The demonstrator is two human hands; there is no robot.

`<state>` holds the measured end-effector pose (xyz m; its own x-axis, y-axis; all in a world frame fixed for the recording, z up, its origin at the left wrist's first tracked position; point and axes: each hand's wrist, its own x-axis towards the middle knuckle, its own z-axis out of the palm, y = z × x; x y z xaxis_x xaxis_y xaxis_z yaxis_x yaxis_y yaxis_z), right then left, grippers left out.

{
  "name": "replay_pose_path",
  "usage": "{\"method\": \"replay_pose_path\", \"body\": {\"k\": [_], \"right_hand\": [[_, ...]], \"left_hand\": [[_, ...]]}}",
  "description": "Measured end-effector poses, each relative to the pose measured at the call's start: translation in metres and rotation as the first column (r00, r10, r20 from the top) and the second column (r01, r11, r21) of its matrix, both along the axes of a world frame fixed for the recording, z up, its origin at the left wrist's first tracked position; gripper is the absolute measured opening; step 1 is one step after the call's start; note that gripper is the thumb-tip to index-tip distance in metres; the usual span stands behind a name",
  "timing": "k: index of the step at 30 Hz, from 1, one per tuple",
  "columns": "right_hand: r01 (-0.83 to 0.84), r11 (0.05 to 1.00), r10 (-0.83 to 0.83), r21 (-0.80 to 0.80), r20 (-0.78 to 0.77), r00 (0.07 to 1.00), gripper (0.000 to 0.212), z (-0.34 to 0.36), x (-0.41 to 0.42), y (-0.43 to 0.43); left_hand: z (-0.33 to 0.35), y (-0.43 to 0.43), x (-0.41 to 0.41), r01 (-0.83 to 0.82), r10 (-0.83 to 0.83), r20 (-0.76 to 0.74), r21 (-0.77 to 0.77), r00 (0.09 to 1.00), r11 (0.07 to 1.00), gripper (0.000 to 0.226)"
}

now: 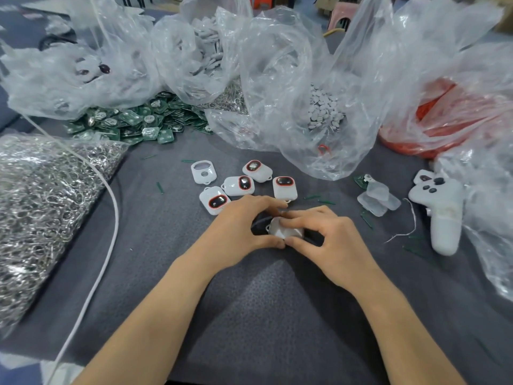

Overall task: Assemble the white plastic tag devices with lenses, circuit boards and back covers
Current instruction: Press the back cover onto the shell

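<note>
Left hand [238,226] and right hand [327,240] both pinch white rounded tag [283,231] by fingertips; mostly hidden, face unreadable. Beyond left hand: four glossy finished tags [239,185], red-ringed dark lenses; hollow shell [203,172]. Textured grey mat [266,301].

Looks like a small hand-assembly workshop, piecework style, not somebody's home desk. The worktop [263,301] is covered in grey cloth and crowded with bulk parts: a loose heap of green circuit boards [133,123], a clear bag of metal split rings [41,204], a bag of little white discs [324,109], a bag of white plastic pieces [205,43], and a bag of red parts [449,118]. Four white tags [238,186] with red-rimmed lenses and an empty shell [203,172] lie in the middle. A pink plastic stool [344,12] stands behind.
</note>
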<state>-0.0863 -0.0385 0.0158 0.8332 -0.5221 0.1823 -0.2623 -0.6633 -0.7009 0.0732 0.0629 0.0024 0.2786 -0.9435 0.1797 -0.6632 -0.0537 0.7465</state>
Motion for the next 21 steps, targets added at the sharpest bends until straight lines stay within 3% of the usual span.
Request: {"method": "replay_pose_path", "body": {"k": [4, 10, 15, 21], "right_hand": [[-0.007, 1.0, 0.007, 0.005, 0.003, 1.0, 0.027, 0.002, -0.002, -0.004], [-0.025, 1.0, 0.025, -0.004, 0.012, 1.0, 0.025, 0.002, -0.002, -0.006], [-0.062, 0.988, 0.07, -0.141, 0.053, 0.996, 0.028, -0.005, -0.006, -0.002], [-0.108, 0.965, 0.14, -0.24, 0.122, 0.983, 0.027, -0.015, -0.01, -0.002]], "left_hand": [[-0.002, 0.0, 0.001, -0.008, 0.008, -0.005, -0.003, 1.0, 1.0, 0.039], [-0.002, 0.001, 0.002, 0.016, -0.016, -0.011, 0.012, 1.0, 1.0, 0.03], [-0.001, 0.0, 0.002, 0.056, -0.059, 0.137, 0.026, 0.989, 0.998, 0.029], [0.005, -0.001, -0.008, 0.025, -0.037, 0.131, 0.086, 0.991, 0.996, 0.023]]}}
